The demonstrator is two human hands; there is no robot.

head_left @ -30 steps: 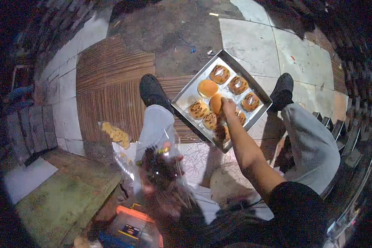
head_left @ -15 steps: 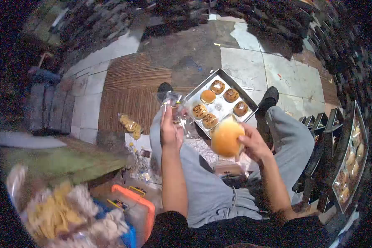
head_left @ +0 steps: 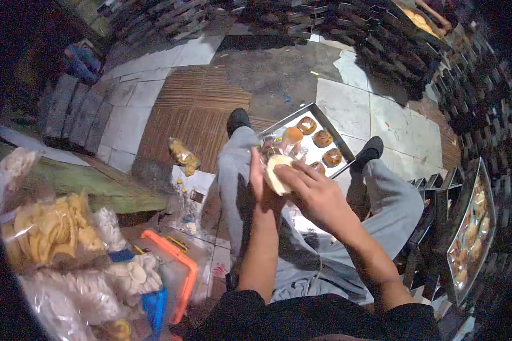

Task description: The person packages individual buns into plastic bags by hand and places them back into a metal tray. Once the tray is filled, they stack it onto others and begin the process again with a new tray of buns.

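My right hand (head_left: pixel 321 196) grips a round bun (head_left: pixel 279 176), its pale flat underside turned up toward me. Close beside it, my left hand (head_left: pixel 258 173) holds a clear plastic bag (head_left: pixel 270 149), and the bun overlaps the bag's mouth in this view. Part of my left fingers is hidden behind the bun. Just beyond both hands lies a dark-rimmed tray (head_left: pixel 334 133) with a white base. On it are a plain golden bun (head_left: pixel 292 135) and several brown-topped buns (head_left: pixel 322 138), some of them covered by my hands.
Bags of yellow chips (head_left: pixel 57 227) and an orange-edged box (head_left: pixel 182 273) are at my left. A filled bag (head_left: pixel 184 157) lies on the floor. Black trays stack at right, beside a tilted tray of wrapped buns (head_left: pixel 469 238). Another person's arm (head_left: pixel 435 17) shows at top right.
My right hand has brought the bun left to the plastic bag and turned it from golden top to pale underside. My left hand has moved right and slightly up.
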